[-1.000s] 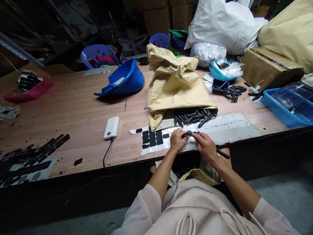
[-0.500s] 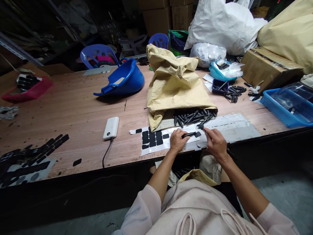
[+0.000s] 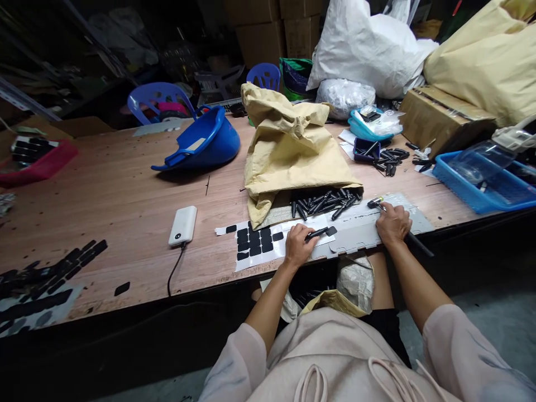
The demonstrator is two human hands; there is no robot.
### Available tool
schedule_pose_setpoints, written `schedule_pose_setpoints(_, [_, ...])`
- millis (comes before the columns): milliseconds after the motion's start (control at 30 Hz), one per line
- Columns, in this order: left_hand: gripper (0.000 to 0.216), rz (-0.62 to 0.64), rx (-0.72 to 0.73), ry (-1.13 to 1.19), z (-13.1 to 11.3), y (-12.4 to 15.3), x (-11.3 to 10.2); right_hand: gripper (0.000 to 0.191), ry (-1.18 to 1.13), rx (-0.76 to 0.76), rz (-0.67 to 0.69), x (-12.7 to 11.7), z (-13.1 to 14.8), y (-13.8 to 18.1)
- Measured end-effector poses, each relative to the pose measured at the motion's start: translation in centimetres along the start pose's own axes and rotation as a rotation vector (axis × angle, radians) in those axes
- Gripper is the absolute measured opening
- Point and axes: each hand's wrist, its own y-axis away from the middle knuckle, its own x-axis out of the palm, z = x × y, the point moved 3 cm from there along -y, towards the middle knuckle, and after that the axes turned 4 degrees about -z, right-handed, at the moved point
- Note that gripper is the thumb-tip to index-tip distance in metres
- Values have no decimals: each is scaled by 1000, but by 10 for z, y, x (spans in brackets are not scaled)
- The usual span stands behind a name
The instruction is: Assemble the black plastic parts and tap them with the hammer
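My left hand (image 3: 298, 244) rests at the table's front edge, pinching a short black stick-shaped part (image 3: 317, 233) over a white backing sheet (image 3: 268, 254) that carries several black square pads (image 3: 253, 244). My right hand (image 3: 392, 223) lies further right on a clear plastic sheet (image 3: 360, 229), closed round a long thin black tool (image 3: 414, 241) whose tip points at a small black-and-yellow piece (image 3: 374, 202). A pile of black stick parts (image 3: 322, 202) spills from the mouth of a tan cloth sack (image 3: 293, 151) just behind both hands.
A white power bank (image 3: 183, 225) with a cable lies left of the sheet. An overturned blue basin (image 3: 201, 144), a red tray (image 3: 37, 164), a blue basket (image 3: 486, 187), a cardboard box (image 3: 444, 114) and more black pads (image 3: 46, 279) ring the wooden table (image 3: 117, 195).
My right hand has moved away from the left hand, out to the right across the plastic sheet, with the long tool. The left hand keeps the black part and has barely shifted.
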Motion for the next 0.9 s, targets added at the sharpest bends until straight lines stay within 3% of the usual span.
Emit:
schedule_pose_setpoints(67, [14, 17, 99, 97, -6, 27, -2, 35, 4, -13, 8, -1, 2, 2])
schedule_pose_setpoints(133, [21, 118, 160, 195, -10, 61, 3, 36, 14, -19, 11, -2, 2, 2])
schedule_pose_setpoints(200, [26, 230, 93, 178, -7, 93, 12, 36, 27, -22, 11, -2, 2, 1])
schedule_pose_setpoints(267, [28, 380, -86, 33, 3, 114, 23, 36, 38, -21, 20, -1, 2, 1])
schedule_pose_setpoints(367, [36, 747, -280, -198, 18, 128, 37, 37, 42, -18, 31, -1, 2, 2])
schedule_pose_setpoints(467, [48, 1063, -206, -198, 19, 130, 42, 36, 24, -23, 13, -1, 2, 2])
schedule_pose_setpoints(567, [32, 1208, -102, -198, 11, 130, 41, 36, 11, -27, -4, 0, 1, 2])
schedule_pose_setpoints(667, [23, 1190, -47, -266, 0, 122, 34, 37, 11, -20, -7, 1, 0, 2])
schedule_pose_setpoints(800, [18, 954, 15, -23, -18, 71, 5, 36, 7, -29, -18, 1, 1, 2])
schedule_pose_setpoints(833, [18, 876, -12, 83, -20, 50, -4, 36, 10, -30, -14, 0, 1, 2])
schedule_pose_setpoints(900, [23, 512, -132, 130, -16, 1, -24, 37, 23, -26, 4, 0, 2, 2])
